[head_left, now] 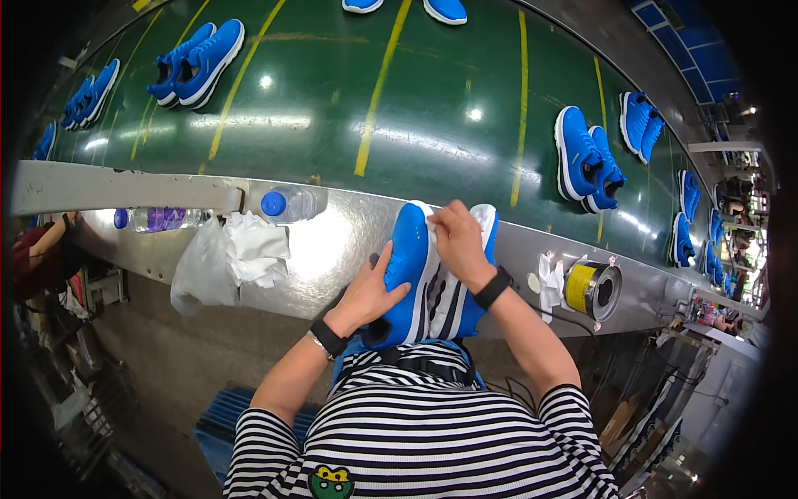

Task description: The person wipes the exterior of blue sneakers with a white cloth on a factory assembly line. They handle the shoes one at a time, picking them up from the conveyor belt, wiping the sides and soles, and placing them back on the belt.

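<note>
A blue sneaker (pixel 411 237) with a white sole rests on the metal ledge in front of me, toe pointing away. My left hand (pixel 366 293) grips it from the left side, thumb and fingers spread over its upper. Lying on its side against it is a second blue sneaker (pixel 467 309), its white and dark striped sole facing the first. Over the toe end, my right hand (pixel 462 246) has its fingers pinched together at the first shoe's sole edge. Whatever is between those fingertips, if anything, is too small to tell.
Beyond the ledge (pixel 332 279) runs a green conveyor belt (pixel 316 108) with yellow lines, carrying pairs of blue sneakers (pixel 208 62). Crumpled white paper (pixel 256 248), a plastic bag (pixel 204 270) and a blue-capped bottle (pixel 287 204) lie left; a yellow-labelled tin (pixel 582 289) stands right.
</note>
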`<state>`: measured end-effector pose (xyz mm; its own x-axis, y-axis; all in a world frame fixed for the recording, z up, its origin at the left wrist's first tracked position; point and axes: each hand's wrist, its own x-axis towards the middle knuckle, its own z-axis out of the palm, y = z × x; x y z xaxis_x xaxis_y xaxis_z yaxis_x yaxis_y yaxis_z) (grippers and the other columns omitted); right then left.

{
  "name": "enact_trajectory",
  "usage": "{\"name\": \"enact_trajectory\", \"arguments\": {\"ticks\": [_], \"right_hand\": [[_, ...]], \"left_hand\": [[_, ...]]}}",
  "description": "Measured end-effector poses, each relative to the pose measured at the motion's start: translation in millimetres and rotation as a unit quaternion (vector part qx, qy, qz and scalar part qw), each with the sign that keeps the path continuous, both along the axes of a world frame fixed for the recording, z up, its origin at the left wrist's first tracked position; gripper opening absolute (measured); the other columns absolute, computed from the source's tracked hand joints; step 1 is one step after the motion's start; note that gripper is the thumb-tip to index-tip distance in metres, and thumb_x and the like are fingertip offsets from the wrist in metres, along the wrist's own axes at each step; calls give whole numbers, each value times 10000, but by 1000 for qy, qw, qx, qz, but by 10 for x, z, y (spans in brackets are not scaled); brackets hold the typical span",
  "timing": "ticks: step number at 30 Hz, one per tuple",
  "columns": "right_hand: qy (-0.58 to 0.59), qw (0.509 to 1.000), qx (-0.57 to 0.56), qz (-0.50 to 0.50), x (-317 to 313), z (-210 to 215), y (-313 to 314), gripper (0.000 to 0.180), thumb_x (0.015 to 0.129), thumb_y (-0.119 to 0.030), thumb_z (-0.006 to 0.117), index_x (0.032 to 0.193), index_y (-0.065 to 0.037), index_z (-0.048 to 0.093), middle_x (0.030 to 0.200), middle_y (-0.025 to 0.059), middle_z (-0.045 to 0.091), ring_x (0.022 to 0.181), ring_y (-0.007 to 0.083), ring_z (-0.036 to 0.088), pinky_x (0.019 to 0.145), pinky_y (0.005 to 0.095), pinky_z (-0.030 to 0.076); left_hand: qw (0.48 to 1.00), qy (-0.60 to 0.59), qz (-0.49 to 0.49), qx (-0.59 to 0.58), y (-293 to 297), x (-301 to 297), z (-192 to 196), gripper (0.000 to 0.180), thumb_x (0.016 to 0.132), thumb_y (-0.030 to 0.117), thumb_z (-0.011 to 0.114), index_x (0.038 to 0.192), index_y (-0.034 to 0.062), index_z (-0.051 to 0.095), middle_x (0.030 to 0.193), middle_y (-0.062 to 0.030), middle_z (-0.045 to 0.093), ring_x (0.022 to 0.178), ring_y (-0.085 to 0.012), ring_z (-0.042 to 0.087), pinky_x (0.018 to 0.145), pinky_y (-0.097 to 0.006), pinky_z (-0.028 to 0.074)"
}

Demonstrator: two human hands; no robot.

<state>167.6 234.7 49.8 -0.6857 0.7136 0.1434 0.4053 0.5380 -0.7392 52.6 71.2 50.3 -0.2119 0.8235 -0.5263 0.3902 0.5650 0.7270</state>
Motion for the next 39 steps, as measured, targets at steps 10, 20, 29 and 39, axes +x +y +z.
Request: {"name": "enact_trajectory", "arguments": {"ticks": [10, 20, 29, 39], "right_hand": [[-2, 1000, -9, -17, 75, -40, -44, 140, 737, 81, 566, 812, -10, 642, 746, 122, 526, 644, 261, 554, 580, 336, 434], [-4, 999, -36, -30, 58, -52, -25, 123, 737, 79, 566, 797, -10, 627, 740, 117, 532, 641, 243, 550, 577, 327, 429], [-31, 999, -41, 7, -199, -33, 175, 90, 733, 38, 552, 775, -14, 613, 773, 175, 551, 744, 373, 563, 662, 445, 447], [-14, 1000, -21, 18, -56, -82, 45, 75, 752, 27, 576, 788, -14, 627, 794, 157, 529, 759, 355, 564, 661, 429, 452]], "left_hand": [[1000, 13, 2, 10, 12, 11, -58, 861, 792, 394, 634, 1446, 53, 190, 984, -320, 514, 861, -440, 553, 790, -433, 465], [998, 36, -3, 42, -21, 29, -162, 868, 796, 404, 632, 1450, 54, 180, 941, -305, 512, 828, -431, 552, 768, -427, 468], [1000, 9, -5, 7, 8, 2, -30, 853, 793, 377, 643, 1444, 46, 201, 969, -323, 513, 862, -437, 554, 790, -424, 464], [1000, 6, 25, -10, 3, 28, -55, 843, 785, 346, 657, 1440, 52, 214, 1023, -299, 528, 920, -400, 563, 837, -402, 459]]}}
